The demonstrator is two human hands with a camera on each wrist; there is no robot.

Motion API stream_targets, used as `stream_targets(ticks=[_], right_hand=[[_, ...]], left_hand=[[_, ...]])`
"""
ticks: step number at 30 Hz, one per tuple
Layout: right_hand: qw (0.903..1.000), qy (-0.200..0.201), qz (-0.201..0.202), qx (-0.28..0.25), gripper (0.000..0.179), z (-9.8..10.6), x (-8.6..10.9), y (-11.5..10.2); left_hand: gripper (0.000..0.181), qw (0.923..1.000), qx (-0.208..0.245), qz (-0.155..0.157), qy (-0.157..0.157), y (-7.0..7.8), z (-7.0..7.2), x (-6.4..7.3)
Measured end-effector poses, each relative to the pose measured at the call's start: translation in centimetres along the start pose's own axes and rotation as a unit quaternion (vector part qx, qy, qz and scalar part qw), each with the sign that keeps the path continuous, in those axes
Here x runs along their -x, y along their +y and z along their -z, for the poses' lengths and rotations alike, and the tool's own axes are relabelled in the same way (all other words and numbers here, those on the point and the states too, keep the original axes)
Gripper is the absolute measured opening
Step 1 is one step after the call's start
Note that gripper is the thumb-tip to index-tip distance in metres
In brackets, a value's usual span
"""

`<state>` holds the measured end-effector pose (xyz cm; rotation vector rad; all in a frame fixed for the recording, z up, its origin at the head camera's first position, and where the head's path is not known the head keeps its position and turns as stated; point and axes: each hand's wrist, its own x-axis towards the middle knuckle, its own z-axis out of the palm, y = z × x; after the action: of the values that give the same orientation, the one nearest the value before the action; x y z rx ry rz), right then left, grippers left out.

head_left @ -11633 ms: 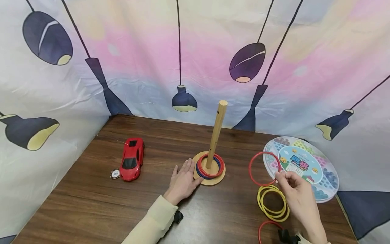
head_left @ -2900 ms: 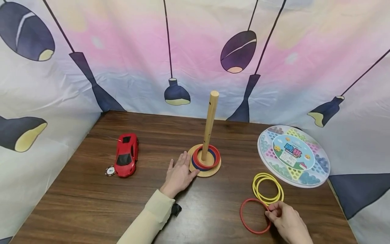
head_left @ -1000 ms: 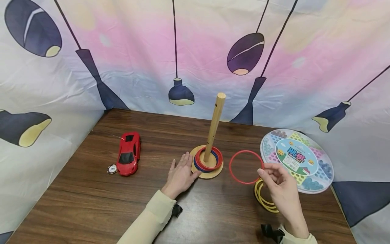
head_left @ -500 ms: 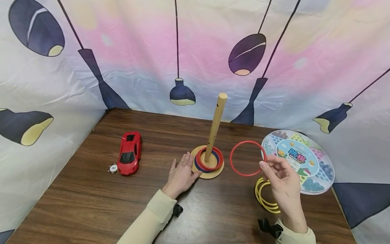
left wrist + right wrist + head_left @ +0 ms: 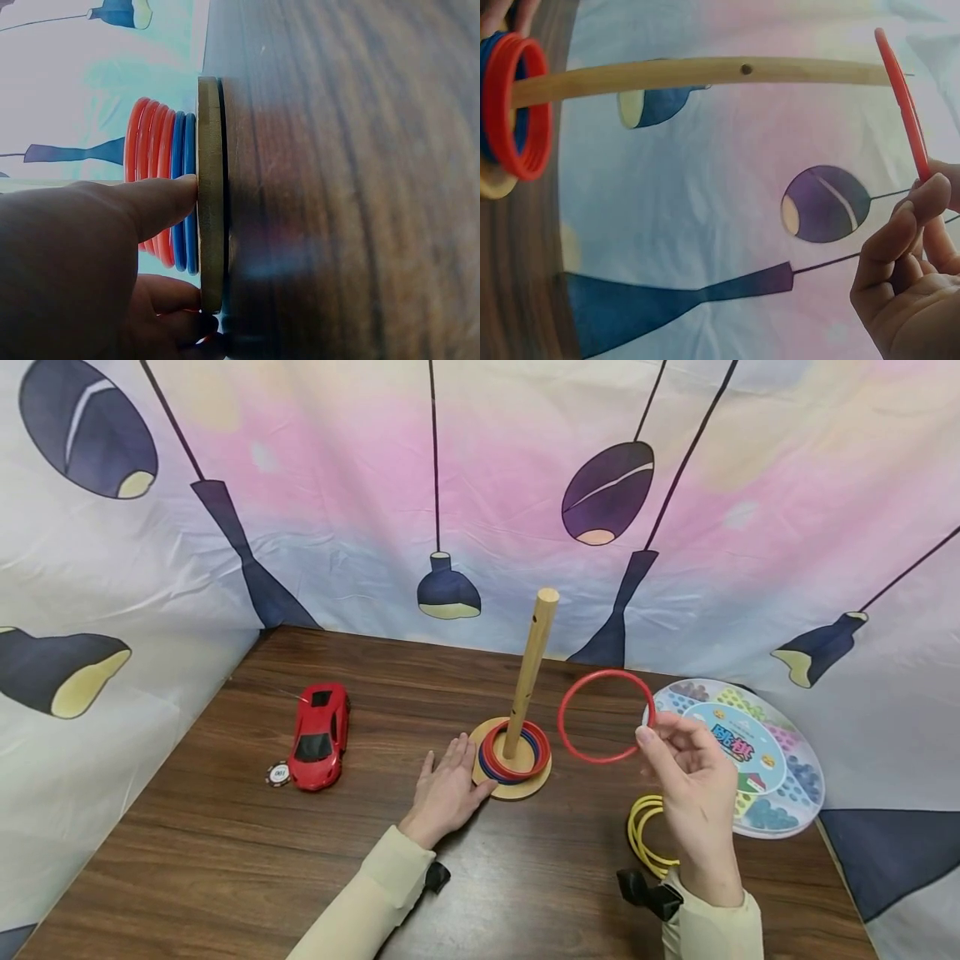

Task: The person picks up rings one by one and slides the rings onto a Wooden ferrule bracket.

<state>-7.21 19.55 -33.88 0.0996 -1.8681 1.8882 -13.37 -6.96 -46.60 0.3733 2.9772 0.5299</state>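
right hand (image 5: pixel 697 785) | red ring (image 5: pixel 609 673) | both raised since before

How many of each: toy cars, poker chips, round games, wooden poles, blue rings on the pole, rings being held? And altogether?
Toy car: 1
Poker chip: 1
Chinese checkers set: 1
Wooden pole: 1
Blue rings on the pole: 2
Red ring in the right hand: 1
Total: 7

left hand (image 5: pixel 444 795): low, outstretched | right hand (image 5: pixel 696 777): raised, pinching
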Motion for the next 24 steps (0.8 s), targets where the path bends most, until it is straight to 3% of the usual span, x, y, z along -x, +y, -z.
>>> stream_targets(ticks=[8, 24], right_hand=[[0.9966, 0.008, 0.047, -0.066, 0.029, -1.7, -1.2, -1.4], [0.9889, -0.014, 0.100, -0.109, 0.024, -4.9, -3.7, -3.6]], left_hand=[[0.078, 1.0000, 0.003, -0.001, 0.004, -0.1, 0.0, 0.0], [0.079, 1.0000, 0.002, -0.003, 0.009, -0.2, -0.1, 0.2]])
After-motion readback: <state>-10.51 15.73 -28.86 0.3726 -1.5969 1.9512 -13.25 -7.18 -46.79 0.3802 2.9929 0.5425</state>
